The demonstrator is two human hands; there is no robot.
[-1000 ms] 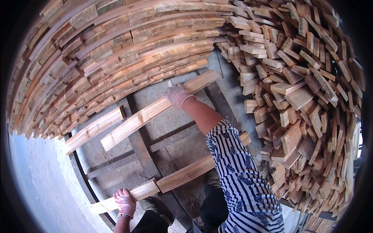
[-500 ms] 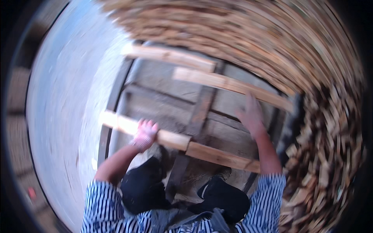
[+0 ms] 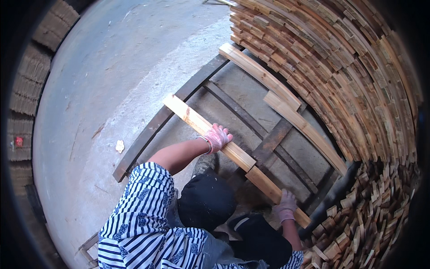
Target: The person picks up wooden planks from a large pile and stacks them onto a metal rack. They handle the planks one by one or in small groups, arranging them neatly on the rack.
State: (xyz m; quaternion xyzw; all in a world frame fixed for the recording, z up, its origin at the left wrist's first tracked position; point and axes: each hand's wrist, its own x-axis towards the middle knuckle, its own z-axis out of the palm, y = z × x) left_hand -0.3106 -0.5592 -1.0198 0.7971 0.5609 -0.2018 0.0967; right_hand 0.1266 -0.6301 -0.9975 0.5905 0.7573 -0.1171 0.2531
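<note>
Boards [image 3: 190,117] end to end across a dark frame [image 3: 148,139]

The left board [image 3: 186,113] and the right board [image 3: 267,187] lie in one line on the near side of the frame, their inner ends meeting by the middle bar [image 3: 275,134]. That bar probably gives both ends something to rest on, while the left board's outer end sits over the side rail.

The left hand [image 3: 218,136], gloved, lies across the left board, fingers over its far edge. The right hand [image 3: 285,206], also gloved, lies across the right board near its outer end. Whether either one grips tightly or simply steadies the wood, I cannot tell; spread apart like this, they seem well placed to keep the line straight.

On the far side, two more boards [image 3: 262,75] overlap side by side near the middle bar, perhaps because together they are longer than the gap they cross. Behind them rises a neat stack [image 3: 322,80], with a loose pile [image 3: 367,219] of wood to the right. Bare floor [image 3: 103,89] stretches left.
</note>
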